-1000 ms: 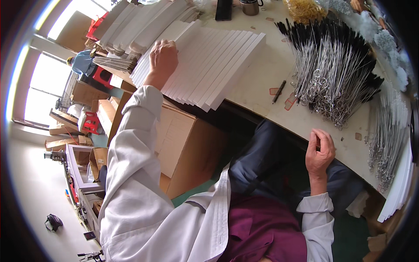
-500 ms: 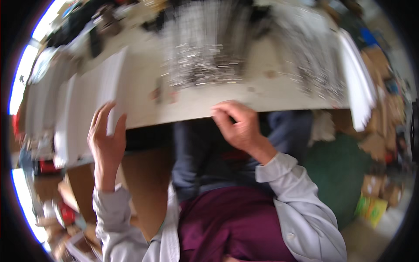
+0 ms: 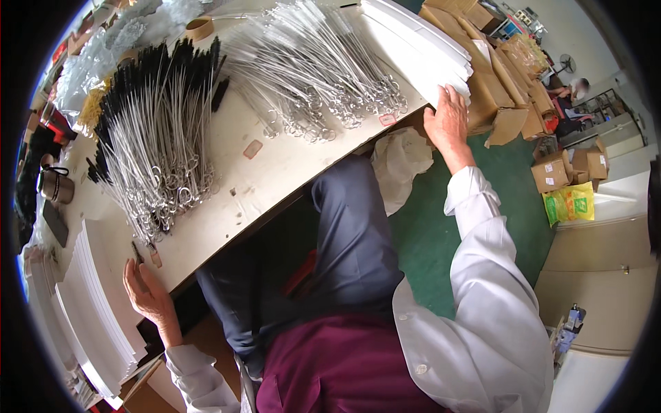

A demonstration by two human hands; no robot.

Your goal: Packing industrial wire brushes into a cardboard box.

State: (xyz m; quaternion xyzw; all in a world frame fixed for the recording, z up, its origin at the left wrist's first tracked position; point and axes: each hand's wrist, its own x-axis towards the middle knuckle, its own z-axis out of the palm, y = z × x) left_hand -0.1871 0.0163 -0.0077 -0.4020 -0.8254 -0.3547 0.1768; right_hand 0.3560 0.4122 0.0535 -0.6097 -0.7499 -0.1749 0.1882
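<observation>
My right hand (image 3: 449,127) reaches to the stack of long white folded paper or card strips (image 3: 420,48) at the table's far right. Its fingertips touch the near end of that stack, thumb apart from the fingers; no strip is lifted. My left hand (image 3: 149,300) is at the table's near left edge, fingers and thumb apart and nothing held. It is beside another stack of white strips (image 3: 93,282). Between the hands lie two heaps of thin wire-handled brushes with looped ends: black-bristled brushes (image 3: 162,131) on the left, white-bristled brushes (image 3: 313,65) on the right.
The pale table (image 3: 231,196) slants across the view, its front edge above my knees. Cardboard boxes (image 3: 499,86) stand against its right end. A roll of tape (image 3: 200,28), clear plastic bags (image 3: 117,48) and a metal cup (image 3: 55,184) lie farther back. Another person (image 3: 575,93) is in the background.
The view has turned to the right. My right hand has gone from the table's front edge to the white stack on the right. My left hand remains by the left stack.
</observation>
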